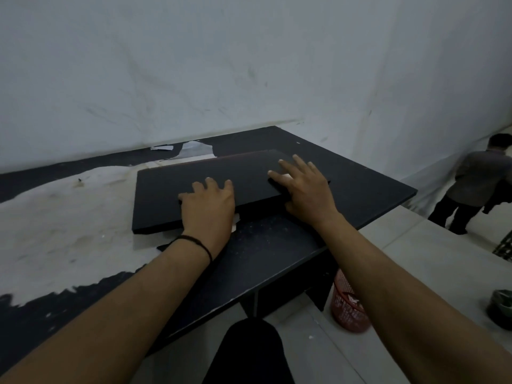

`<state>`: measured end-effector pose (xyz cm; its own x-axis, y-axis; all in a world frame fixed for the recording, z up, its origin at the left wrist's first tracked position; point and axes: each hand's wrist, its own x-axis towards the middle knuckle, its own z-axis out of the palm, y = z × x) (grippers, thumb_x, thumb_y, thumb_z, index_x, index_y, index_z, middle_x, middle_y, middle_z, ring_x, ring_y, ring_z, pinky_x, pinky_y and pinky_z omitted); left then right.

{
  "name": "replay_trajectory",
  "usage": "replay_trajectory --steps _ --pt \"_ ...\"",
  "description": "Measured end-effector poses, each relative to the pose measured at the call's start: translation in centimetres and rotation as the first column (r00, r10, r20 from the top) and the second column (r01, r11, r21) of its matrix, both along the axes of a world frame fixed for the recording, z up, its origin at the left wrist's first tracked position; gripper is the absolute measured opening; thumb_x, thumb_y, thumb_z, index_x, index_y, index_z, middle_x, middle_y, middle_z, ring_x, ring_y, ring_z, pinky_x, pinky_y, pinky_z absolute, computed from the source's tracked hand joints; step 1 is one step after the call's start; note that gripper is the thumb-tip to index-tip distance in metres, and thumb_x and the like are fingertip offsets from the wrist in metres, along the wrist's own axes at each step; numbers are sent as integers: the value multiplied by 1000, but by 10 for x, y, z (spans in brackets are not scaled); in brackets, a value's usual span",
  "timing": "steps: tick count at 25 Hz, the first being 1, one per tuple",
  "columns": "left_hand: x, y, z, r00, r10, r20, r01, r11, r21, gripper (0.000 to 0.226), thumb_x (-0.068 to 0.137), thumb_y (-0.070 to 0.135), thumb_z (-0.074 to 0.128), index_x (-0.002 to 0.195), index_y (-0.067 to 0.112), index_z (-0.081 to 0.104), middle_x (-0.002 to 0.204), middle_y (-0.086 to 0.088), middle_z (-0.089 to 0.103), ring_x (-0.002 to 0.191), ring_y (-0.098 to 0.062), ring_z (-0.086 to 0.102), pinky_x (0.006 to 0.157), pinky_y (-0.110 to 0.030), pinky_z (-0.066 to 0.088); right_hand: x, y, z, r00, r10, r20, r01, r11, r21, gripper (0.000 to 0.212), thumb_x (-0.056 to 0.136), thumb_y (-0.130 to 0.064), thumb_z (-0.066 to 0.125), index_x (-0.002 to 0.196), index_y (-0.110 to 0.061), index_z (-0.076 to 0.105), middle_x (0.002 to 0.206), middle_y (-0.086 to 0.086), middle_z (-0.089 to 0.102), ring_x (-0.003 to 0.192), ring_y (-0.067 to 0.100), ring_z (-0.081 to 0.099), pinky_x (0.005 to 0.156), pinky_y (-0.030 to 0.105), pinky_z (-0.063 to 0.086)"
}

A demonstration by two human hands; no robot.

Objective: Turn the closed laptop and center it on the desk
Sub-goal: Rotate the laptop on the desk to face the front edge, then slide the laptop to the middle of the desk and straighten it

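Head view, and you've got one closed laptop [199,187], black, lid down, lying flat on the desk [277,250] at a skew to the desk's edges, towards the far right part of the top. Both your hands are on it, two of them, count them. Your left hand [209,209] sits palm down over the near edge, fingers spread flat on the lid, gripping nothing, just pressing. Your right hand [306,189] lies over the near right corner, fingers fanned open on the lid, thumb down along the near edge; whether that thumb hooks under the edge I can't tell. One thin dark band [196,243] circles your left wrist.

Out from there: the desk top is dark, with one big pale worn patch [69,217] running off to the left where the surface has peeled, and the laptop's left end lies over that patch. One pale wall [221,65] stands right behind the desk. Below the desk's right side, one red mesh basket [349,309] stands on the tiled floor [415,259]. Far right, one person [476,187] in dark clothes stands well apart from the desk.
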<state>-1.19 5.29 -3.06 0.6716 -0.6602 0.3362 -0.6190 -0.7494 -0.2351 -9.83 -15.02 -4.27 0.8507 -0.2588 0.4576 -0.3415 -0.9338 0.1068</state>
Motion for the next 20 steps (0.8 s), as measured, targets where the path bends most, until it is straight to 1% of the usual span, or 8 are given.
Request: replay_trajectory --steps 1,4,6,8,10,14,16,20 --pt "2 1 0 1000 -15 -10 15 1000 -1 76 90 22 67 155 17 29 135 -21 53 117 -42 55 95 -61 50 2 4 1 1000 5 -14 -5 1000 -4 76 73 -13 73 145 -26 50 151 11 48 140 37 41 111 54 36" --pt "17 14 5 999 -40 -7 40 999 -2 74 93 10 59 158 20 24 133 -17 55 117 -41 57 101 -64 45 8 25 5 1000 -7 27 6 1000 26 70 75 -12 71 141 -26 54 142 8 58 127 35 56 102 50 46" --pt "30 32 7 999 -34 11 35 999 -12 73 91 6 59 156 21 28 128 -13 58 114 -38 59 99 -61 47 16 43 11 999 4 47 -5 1000 22 65 75 -12 69 138 -26 57 139 7 62 120 35 60 97 49 49" --pt "40 54 8 1000 -19 10 20 999 -32 76 88 8 63 154 21 30 126 -12 59 112 -36 60 97 -59 49 25 64 21 998 30 56 -31 999 27 64 75 -11 68 136 -25 59 137 8 63 120 37 60 97 51 49" --pt "48 80 7 1000 8 16 -7 999 -50 78 87 9 64 155 21 29 133 -12 57 117 -37 58 100 -60 47 37 88 26 996 60 63 -60 998 -8 60 76 -12 69 134 -24 61 135 8 64 116 38 62 95 50 49" --pt "67 144 13 996 78 47 -75 995 -68 69 94 6 53 157 18 27 143 -15 53 124 -39 54 106 -62 42 72 144 23 978 161 136 -155 987 -52 52 70 -6 76 121 -18 70 117 11 73 97 40 69 78 47 53" --pt "74 177 16 988 135 69 -130 989 -64 72 94 4 56 157 18 25 146 -15 50 126 -40 53 107 -62 41 91 172 20 960 222 169 -216 975 -55 52 70 -4 74 121 -16 70 116 12 73 95 39 68 77 46 52" --pt "88 237 15 965 255 60 -252 966 -60 75 93 3 57 158 18 23 150 -15 46 131 -40 50 110 -61 39 130 225 20 934 313 172 -304 950 -76 52 77 -8 73 128 -17 66 125 13 70 102 38 66 84 47 50"
